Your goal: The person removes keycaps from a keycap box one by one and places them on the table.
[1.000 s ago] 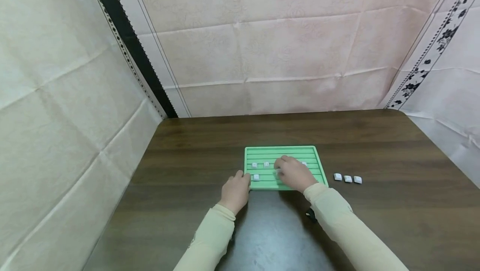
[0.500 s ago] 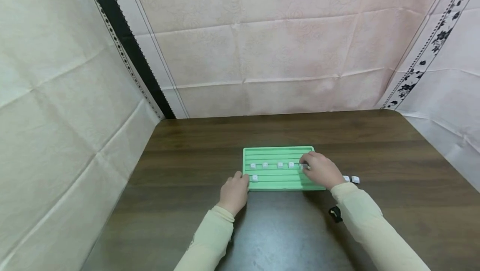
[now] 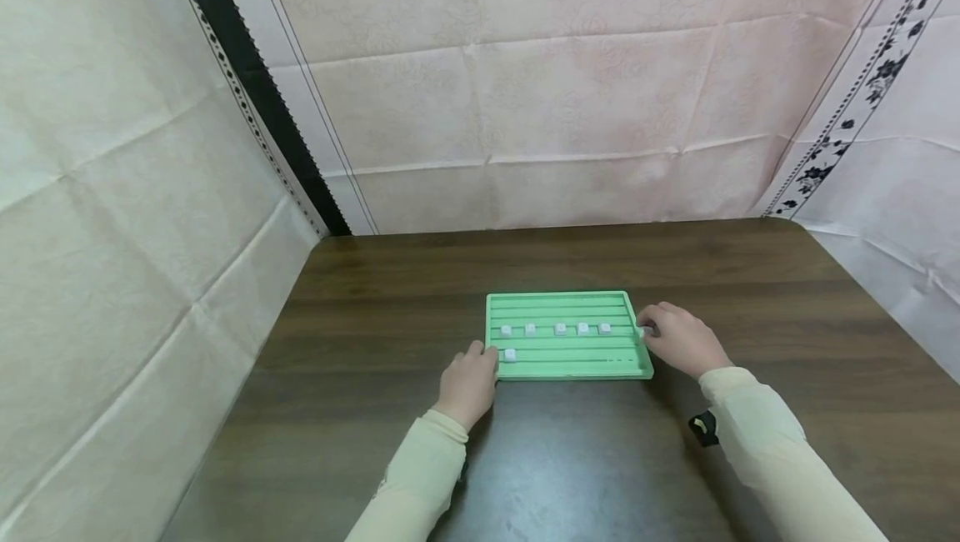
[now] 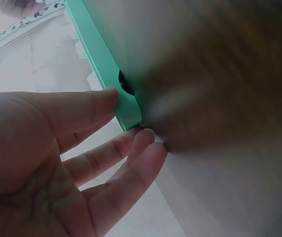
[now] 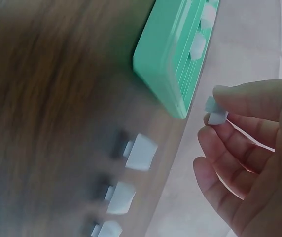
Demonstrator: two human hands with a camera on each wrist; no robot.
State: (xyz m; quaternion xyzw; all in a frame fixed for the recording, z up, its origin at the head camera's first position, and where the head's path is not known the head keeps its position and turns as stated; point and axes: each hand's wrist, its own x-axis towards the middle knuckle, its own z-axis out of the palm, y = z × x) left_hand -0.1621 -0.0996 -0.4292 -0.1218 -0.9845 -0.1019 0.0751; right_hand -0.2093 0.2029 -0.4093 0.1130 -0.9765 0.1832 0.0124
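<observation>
My left hand (image 3: 467, 385) grips the near left corner of a green ridged tray (image 3: 558, 370). In the left wrist view its thumb (image 4: 89, 106) presses the tray's front wall, with fingertips at the corner. Just beyond the tray's right edge, my right hand (image 3: 686, 343) pinches a small white block (image 5: 217, 117) between thumb and fingers. Several similar blocks (image 3: 560, 329) stand in a row along one tray groove. A single block (image 3: 510, 355) sits nearer the front, at the left.
Three loose white blocks, each with a narrow stem, lie on the wooden table beside the tray; the closest loose block (image 5: 142, 152) shows in the right wrist view. The right hand and sleeve hide them from the head camera. Patterned cloth (image 3: 562, 108) hangs behind the table (image 3: 420, 275).
My right hand has moved rightward from over the tray's middle to past its right edge, uncovering the row of blocks. The left hand keeps its place at the corner.
</observation>
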